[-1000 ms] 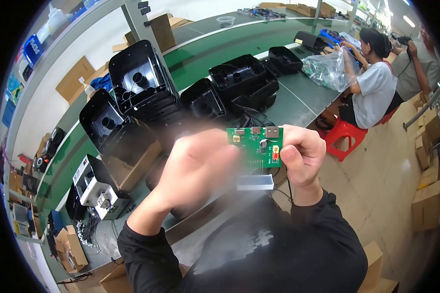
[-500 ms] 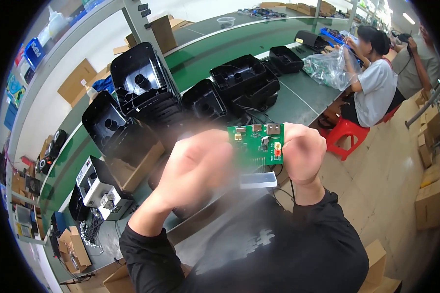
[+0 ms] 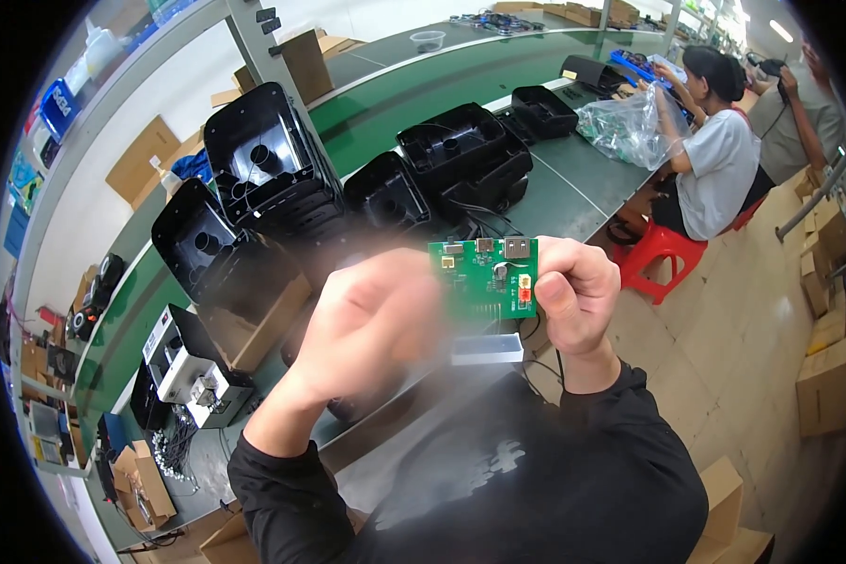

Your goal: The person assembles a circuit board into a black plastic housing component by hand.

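Note:
Both my hands hold a green circuit board point(image 3: 484, 275) up in front of my chest. My right hand point(image 3: 581, 289) pinches its right edge between thumb and curled fingers. At the board's left edge is my left hand point(image 3: 376, 305), closed, its fingertips smeared by a blurry patch. Metal ports line the board's top edge, and small white and red connectors sit near its right side. Just under the board shows a pale translucent rectangular piece point(image 3: 487, 349), with thin lines running up toward the board. Whether it is fixed to the board I cannot tell.
Stacked black plastic housings point(image 3: 263, 155) stand on the green-grey bench, with more housings point(image 3: 461, 141) to their right. At left are a white-fronted unit point(image 3: 183, 352) and a cardboard box point(image 3: 141, 484). A co-worker point(image 3: 719, 150) sits on a red stool point(image 3: 663, 263) beside a clear bag point(image 3: 625, 127).
The board and both hands have shifted slightly left in the picture. My right thumb now shows more plainly against the board's edge.

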### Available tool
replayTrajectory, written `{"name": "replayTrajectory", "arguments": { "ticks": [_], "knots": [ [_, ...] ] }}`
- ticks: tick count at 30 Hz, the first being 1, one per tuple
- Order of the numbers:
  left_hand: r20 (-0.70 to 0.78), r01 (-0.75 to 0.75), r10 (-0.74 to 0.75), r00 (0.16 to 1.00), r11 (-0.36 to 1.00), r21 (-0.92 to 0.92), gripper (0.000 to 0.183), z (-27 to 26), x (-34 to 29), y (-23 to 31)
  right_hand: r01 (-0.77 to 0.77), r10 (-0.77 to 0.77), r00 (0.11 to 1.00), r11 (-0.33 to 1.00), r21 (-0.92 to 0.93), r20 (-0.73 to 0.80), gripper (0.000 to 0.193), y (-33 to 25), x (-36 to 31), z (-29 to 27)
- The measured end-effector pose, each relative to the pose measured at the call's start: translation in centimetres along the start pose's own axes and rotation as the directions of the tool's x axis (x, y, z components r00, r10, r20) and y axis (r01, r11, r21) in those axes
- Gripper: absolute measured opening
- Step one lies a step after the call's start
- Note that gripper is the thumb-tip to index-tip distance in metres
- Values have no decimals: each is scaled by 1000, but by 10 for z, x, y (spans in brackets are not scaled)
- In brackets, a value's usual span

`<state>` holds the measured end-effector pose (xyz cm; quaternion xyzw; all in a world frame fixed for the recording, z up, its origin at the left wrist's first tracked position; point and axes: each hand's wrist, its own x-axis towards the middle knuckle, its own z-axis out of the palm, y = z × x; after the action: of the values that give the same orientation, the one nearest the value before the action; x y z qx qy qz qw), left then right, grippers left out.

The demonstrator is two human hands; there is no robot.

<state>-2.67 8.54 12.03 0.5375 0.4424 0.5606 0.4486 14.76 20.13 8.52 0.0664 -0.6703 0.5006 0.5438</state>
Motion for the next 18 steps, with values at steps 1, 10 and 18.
{"name": "replayTrajectory", "arguments": {
  "ticks": [1, 10, 18],
  "knots": [
    [2, 0, 0, 1000, 1000, 0, 19, 0, 0, 0, -1, 1, 1000, 1000, 1, 0, 17, 0, 0, 0],
    [46, -41, 39, 998, 998, 38, 27, -1, 0, 1, -7, 7, 1000, 1000, -3, 11, 19, 0, -2, 0],
    [-10, -6, 5, 1000, 1000, -11, 19, 1, 0, 1, -9, 10, 1000, 1000, -18, 9, 19, 2, -2, 1]
  ]
}}
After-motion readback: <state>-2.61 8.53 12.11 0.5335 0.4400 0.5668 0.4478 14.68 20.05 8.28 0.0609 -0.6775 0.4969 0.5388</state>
